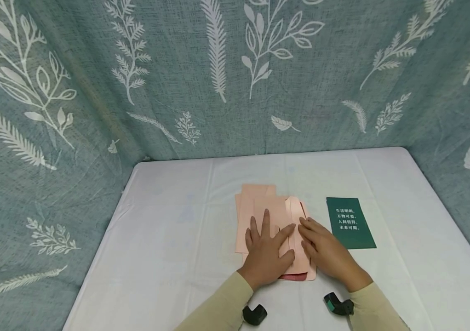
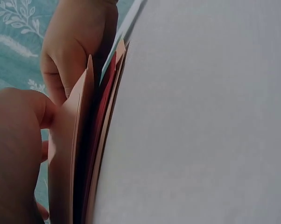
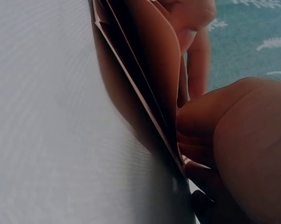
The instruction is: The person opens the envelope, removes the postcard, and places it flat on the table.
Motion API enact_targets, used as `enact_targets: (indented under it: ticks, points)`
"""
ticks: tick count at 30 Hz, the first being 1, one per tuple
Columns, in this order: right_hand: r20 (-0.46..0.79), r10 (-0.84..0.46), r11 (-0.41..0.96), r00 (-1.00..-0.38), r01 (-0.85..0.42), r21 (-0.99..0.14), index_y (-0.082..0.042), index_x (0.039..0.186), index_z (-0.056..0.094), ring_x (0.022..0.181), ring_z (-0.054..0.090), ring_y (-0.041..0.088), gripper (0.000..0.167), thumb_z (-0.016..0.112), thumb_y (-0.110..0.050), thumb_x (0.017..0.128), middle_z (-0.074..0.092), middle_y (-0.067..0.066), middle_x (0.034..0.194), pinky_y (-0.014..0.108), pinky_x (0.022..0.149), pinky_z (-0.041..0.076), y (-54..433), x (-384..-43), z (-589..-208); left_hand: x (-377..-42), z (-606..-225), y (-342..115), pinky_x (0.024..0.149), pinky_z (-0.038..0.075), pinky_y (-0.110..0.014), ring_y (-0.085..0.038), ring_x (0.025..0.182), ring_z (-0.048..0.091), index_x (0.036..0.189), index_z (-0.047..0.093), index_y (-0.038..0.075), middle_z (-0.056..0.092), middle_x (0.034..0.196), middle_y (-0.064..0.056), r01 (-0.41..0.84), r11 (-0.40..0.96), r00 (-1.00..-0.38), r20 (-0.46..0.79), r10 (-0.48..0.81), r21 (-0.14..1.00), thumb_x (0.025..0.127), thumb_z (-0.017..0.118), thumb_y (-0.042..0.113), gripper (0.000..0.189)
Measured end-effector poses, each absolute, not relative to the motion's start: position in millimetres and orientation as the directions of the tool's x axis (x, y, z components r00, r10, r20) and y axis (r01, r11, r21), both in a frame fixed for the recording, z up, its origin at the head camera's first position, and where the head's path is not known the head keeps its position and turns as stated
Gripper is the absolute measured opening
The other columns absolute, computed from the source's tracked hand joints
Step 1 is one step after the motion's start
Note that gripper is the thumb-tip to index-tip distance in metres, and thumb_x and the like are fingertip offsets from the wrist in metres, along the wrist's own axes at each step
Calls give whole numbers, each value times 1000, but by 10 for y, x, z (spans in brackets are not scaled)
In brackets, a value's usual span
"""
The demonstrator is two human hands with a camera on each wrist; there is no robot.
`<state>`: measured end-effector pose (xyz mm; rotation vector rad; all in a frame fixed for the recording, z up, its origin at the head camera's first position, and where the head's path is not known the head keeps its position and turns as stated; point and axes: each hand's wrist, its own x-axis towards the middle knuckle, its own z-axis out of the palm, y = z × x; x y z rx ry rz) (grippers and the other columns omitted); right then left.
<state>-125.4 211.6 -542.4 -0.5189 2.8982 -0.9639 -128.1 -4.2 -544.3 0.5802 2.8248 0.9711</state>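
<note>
A pale pink envelope lies on top of other pink paper pieces. My left hand rests on it with fingers spread, pressing the paper down. At its right side runs a folded flap, and the fingertips of my right hand touch that flap. A strip of dark red paper peeks out at the near edge, beneath the top envelope. From the left wrist view, the layers gape apart edge-on, with the dark red sheet between pink ones. The right wrist view shows the pink paper bowed upward beside the fingers.
More pink envelopes lie under and left of the top one. To the right is a dark green card with white lettering. A white cloth covers the table, and leaf-patterned teal curtains enclose the back and sides.
</note>
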Motion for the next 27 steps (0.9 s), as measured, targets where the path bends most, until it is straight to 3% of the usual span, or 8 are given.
enact_targets:
  ticks: [8,18,27]
  points:
    - [88,-325,739,-942,-311,-597,5,151,60,156,36,40,48,69,-12,108,49,17,165,61,119,36,2116,-1249,-5397,-1284,-5415,-45,118,5,-79,-58,158,-9,154,61,31,-1,180,-20,321,720,-921,23,390,615,100,58,36,54]
    - [144,-324,748,-935,-346,-566,4,157,54,154,38,42,61,76,-13,103,48,19,165,62,119,36,2071,-1297,-5496,-1282,-5427,-63,118,5,-78,-56,159,-7,153,60,30,0,181,-16,309,703,-925,31,379,641,98,58,36,55]
    - [150,-376,640,-914,-373,-671,0,164,45,152,40,46,69,73,-7,101,47,21,164,67,117,35,2051,-1397,-5525,-1287,-5441,-89,117,4,-79,-56,159,-7,155,60,30,1,181,-16,319,684,-921,44,387,656,97,57,38,58]
